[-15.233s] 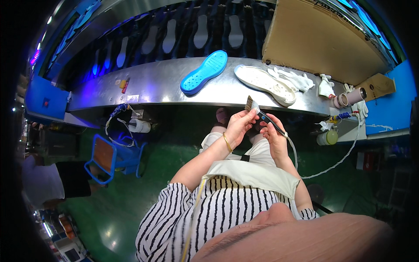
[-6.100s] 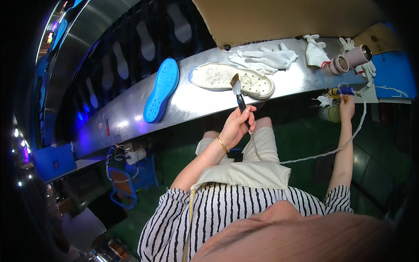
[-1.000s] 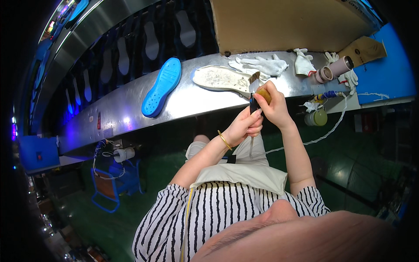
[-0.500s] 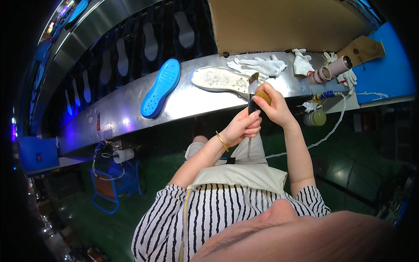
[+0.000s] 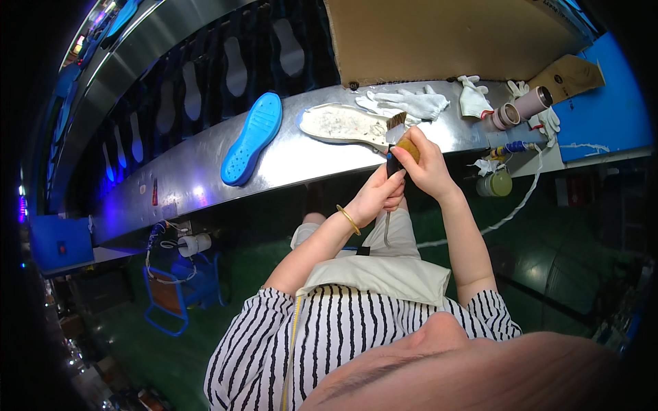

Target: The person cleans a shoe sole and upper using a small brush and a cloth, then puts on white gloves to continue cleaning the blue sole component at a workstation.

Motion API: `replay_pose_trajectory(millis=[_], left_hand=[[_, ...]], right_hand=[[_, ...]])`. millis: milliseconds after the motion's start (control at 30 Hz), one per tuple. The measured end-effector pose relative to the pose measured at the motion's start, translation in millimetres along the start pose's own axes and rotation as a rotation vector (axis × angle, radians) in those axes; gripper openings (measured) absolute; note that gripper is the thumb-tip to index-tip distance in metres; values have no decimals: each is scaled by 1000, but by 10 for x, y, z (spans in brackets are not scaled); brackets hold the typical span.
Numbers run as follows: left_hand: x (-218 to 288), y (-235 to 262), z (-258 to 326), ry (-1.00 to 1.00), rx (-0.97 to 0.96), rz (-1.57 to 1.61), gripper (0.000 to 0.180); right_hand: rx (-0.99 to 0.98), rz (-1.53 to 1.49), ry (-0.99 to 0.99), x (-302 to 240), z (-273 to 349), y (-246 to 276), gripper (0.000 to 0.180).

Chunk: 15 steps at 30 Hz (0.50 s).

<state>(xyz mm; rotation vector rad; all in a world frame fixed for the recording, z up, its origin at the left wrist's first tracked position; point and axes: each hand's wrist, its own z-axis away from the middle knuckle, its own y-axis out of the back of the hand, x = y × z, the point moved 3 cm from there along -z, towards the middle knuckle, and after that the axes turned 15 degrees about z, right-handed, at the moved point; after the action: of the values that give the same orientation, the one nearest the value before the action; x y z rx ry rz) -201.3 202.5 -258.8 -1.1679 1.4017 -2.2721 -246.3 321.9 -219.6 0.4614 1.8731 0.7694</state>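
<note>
Left hand: left hand (image 5: 378, 196) closed around the dark handle of a brush (image 5: 393, 140).
Right hand: right hand (image 5: 426, 164) gripping the brush near its bristles.
Bench: curved metal bench (image 5: 205, 178) just past the hands.
On bench: blue shoe sole (image 5: 251, 138), pale insole (image 5: 340, 124), white gloves (image 5: 410, 104), two tape rolls (image 5: 506, 116).
Lap: cushion (image 5: 377, 277) below the hands.

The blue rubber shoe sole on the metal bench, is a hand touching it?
No, the blue rubber shoe sole lies alone; both the left hand and right hand hold a brush.
</note>
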Motion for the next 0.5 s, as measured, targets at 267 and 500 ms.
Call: replay_pose_trajectory(millis=[267,500], left_hand=[[-95,-27,-41,10,2,88,16],[56,-76,13,54,-172,296,19]], right_hand=[[232,-15,-100,96,53,-166,20],[38,-422,-67,154,49,-92,17]])
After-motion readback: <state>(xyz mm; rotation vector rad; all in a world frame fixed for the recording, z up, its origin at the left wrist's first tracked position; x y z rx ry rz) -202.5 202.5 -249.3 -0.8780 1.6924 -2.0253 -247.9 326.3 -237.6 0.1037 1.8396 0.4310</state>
